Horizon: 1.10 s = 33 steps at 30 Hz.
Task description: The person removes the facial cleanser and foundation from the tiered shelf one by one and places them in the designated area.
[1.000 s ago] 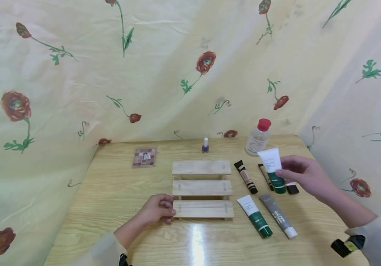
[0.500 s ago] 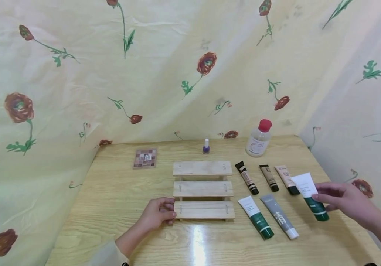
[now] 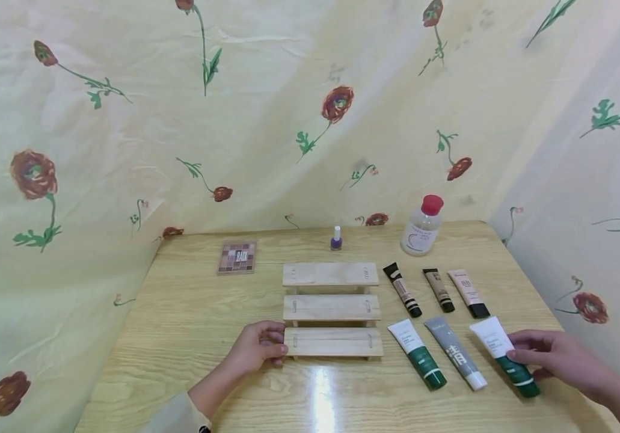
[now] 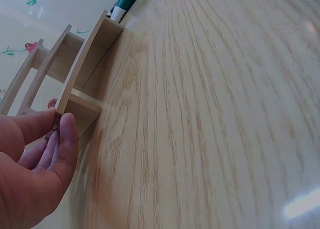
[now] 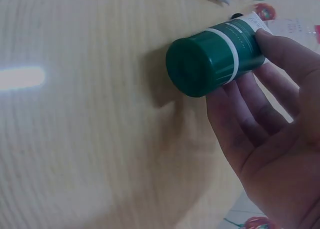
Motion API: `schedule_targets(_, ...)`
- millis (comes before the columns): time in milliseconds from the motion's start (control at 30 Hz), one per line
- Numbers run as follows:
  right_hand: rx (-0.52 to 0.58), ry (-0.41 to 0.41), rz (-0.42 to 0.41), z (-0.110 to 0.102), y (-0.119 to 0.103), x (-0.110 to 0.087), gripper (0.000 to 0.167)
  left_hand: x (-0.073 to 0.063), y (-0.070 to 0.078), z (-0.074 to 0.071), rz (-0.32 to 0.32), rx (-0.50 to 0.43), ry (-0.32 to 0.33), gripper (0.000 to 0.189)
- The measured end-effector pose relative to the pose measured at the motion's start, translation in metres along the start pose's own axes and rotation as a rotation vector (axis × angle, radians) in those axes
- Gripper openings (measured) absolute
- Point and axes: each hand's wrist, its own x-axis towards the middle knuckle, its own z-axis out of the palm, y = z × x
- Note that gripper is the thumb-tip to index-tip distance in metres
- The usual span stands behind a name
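Note:
My right hand (image 3: pixel 561 361) grips a white and green squeeze tube (image 3: pixel 506 357) between thumb and fingers, low over the table's right side. In the right wrist view the tube's green cap (image 5: pixel 192 66) points toward the camera, with a shadow beneath it. My left hand (image 3: pixel 258 347) pinches the left end of the lowest step of a three-tier wooden rack (image 3: pixel 334 341); the left wrist view shows thumb and fingers on that board's corner (image 4: pixel 62 106). Just left of the held tube lie a grey tube (image 3: pixel 456 353) and another white and green tube (image 3: pixel 417 353).
Behind them lie a black-ended tube (image 3: pixel 402 290), a brown tube (image 3: pixel 438 290) and a pink BB tube (image 3: pixel 468 293). A red-capped bottle (image 3: pixel 421 227), purple nail polish (image 3: pixel 336 240) and an eyeshadow palette (image 3: pixel 237 257) stand or lie farther back. A floral cloth (image 3: pixel 255 120) hangs behind the table.
My right hand has carried the white and green tube from above the back tubes, right and then down toward the front, beside the grey tube. The left hand stays on the rack.

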Motion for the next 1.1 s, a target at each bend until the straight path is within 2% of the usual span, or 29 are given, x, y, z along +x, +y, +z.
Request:
schedule_targets(100,0.018,-0.018,0.027,0.0029,0.0054,0.0009,0.057,0.0004,-0.0006,0.0002,-0.006,-0.008,0.000,0.053)
schedule_targets(267,-0.014,-0.017,0.067,0.0064,0.0090,0.0017,0.060,0.0005,-0.0013,0.0003,-0.012,-0.021,-0.005,0.053)
schedule_targets(567,-0.062,0.009,0.104,0.0083,0.0009,0.0030,0.059,-0.0010,-0.0012,0.0007,-0.013,-0.029,-0.012,0.053)
schedule_targets(900,-0.029,0.018,0.158,0.0054,0.0050,0.0064,0.060,-0.0020,0.0002,0.0009,-0.030,-0.029,-0.010,0.053)
schedule_targets(1100,-0.062,0.007,0.107,0.0020,0.0000,0.0030,0.059,-0.0016,0.0018,-0.0025,-0.031,-0.020,-0.032,0.052)
